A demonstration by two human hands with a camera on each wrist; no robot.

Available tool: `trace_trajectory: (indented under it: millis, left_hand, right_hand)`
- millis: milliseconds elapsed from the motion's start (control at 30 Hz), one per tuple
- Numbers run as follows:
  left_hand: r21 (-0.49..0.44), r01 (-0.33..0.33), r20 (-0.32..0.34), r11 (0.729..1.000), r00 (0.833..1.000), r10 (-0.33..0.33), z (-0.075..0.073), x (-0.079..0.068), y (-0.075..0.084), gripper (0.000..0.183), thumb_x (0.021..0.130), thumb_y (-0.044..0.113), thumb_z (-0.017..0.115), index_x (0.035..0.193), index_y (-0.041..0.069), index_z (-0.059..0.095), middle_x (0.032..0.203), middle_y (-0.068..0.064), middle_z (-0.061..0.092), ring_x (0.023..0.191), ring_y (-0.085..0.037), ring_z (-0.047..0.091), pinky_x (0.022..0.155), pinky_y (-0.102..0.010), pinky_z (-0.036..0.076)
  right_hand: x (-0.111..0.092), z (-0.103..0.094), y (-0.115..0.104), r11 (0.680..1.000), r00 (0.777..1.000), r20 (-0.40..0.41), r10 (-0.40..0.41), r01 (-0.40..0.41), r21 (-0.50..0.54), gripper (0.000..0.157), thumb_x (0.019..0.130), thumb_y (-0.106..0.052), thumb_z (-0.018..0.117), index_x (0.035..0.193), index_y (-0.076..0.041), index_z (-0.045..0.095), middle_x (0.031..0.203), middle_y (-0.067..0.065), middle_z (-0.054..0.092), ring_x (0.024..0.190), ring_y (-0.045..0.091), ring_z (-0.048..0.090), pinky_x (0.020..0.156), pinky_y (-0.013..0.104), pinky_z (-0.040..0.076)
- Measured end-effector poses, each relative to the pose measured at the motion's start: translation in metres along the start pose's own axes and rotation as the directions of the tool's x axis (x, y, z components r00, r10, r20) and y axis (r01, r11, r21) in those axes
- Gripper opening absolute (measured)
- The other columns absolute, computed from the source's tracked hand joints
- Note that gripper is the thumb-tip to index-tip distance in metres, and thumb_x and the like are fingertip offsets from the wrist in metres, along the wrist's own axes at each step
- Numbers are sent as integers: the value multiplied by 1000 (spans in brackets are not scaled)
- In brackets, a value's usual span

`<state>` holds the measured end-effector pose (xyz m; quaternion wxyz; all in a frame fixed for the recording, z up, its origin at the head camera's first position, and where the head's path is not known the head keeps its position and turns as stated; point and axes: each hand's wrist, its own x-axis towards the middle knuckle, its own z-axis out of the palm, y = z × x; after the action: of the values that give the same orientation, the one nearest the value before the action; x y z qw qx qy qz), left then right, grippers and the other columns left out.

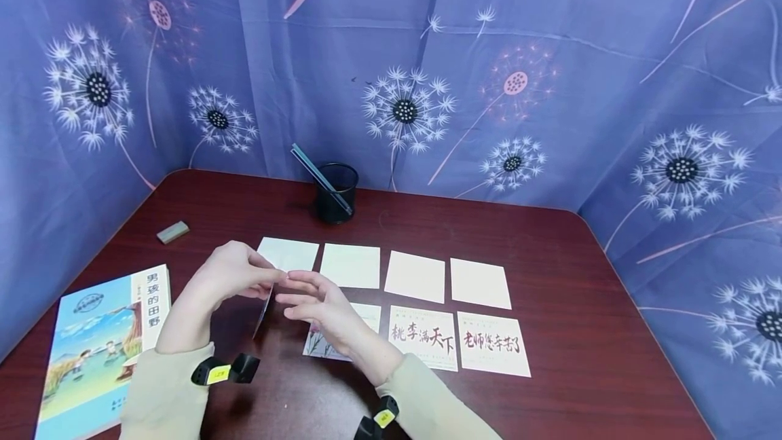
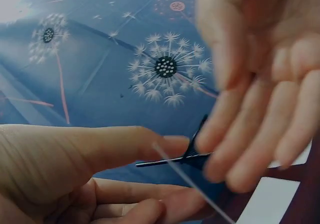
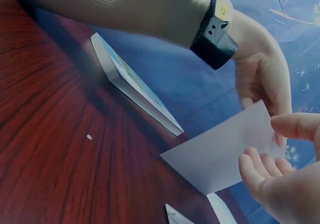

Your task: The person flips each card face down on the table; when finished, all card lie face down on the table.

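My left hand (image 1: 235, 277) pinches a thin white card (image 3: 215, 151) between thumb and fingers, lifted off the table. The card stands nearly edge-on in the head view, its plain side facing the right wrist camera. Beside it is my right hand (image 1: 332, 314), thumb and loosely bent fingers apart, close to the card's upper edge; whether they touch it cannot be told. Below the right hand lies a card with printed flowers (image 1: 318, 346), partly covered. To its right lie two cards with red-brown Chinese lettering, one card (image 1: 423, 338) and another card (image 1: 493, 343).
A row of several blank white cards (image 1: 350, 265) lies behind the printed ones. Farther back stands a black mesh pen cup (image 1: 336, 206) holding pencils (image 1: 318, 172). A pale eraser (image 1: 173, 232) and a blue-covered book (image 1: 98, 352) are at the left. Dandelion-patterned curtains (image 1: 342, 53) surround the table.
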<state>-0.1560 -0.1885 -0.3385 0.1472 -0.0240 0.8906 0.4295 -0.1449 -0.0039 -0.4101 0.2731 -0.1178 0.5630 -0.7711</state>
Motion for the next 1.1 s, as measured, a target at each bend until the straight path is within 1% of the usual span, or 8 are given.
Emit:
trace_trajectory:
  millis: [33,167,267,400,533,667,800,1100]
  left_hand:
    - [5,2,-10,1000,1000,-2,-2,-1,0,37,86,19,72,106,-11,70,83,-14,74,67,-16,71,67,-35,61]
    - [35,23,-63,999,998,-21,-11,-3,-5,36,86,17,71,107,-12,69,86,-16,73,67,-15,70,67,-35,61]
    - [32,47,-82,998,996,-44,-21,-2,-15,37,86,16,70,109,-14,67,92,-20,72,71,-15,69,68,-35,61]
    - [10,62,-59,998,996,-62,-33,1,-36,38,87,13,68,111,-16,65,99,-23,70,78,-17,69,72,-37,61]
    - [9,70,-16,997,997,-70,-41,7,-55,41,87,14,70,111,-19,63,98,-22,70,78,-16,69,72,-36,61]
    - [-7,93,48,996,995,-93,-41,11,-68,42,85,15,72,110,-18,64,86,-9,72,71,-12,67,68,-32,60]
    - [-25,118,97,993,989,-115,-36,13,-73,38,82,15,73,105,-15,68,74,1,71,64,-11,66,64,-29,58]
    - [-15,175,93,984,981,-173,-30,17,-86,34,80,15,75,97,-14,71,62,2,67,57,-9,62,58,-26,54]
  right_hand:
    - [0,-1,0,1000,1000,-5,5,-5,-3,57,85,4,56,141,0,43,141,18,53,119,19,63,66,17,43]
    - [0,-7,3,1000,999,-44,-2,2,15,56,84,7,56,139,5,42,142,24,51,118,21,63,78,19,50]
    - [-1,-15,2,1000,998,-63,-13,15,19,55,85,7,55,139,6,42,142,26,49,118,23,63,87,20,52]
    - [-4,-27,-2,1000,998,-62,-23,23,-7,56,86,5,54,141,8,38,143,28,46,121,24,61,92,22,52]
    - [-6,-40,-3,999,997,-68,-26,23,-41,59,87,2,55,142,9,37,144,29,45,124,26,59,96,25,50]
    - [-10,-53,-2,998,996,-86,-10,5,-63,59,88,0,55,143,9,37,143,29,46,126,28,57,100,27,46]
    - [-14,-62,-2,998,994,-107,-3,-3,-63,59,87,0,56,142,9,37,142,28,48,124,26,59,102,28,45]
    - [-21,-74,-4,998,991,-134,-6,-3,-66,59,87,0,55,143,9,37,142,27,48,123,24,60,102,27,46]
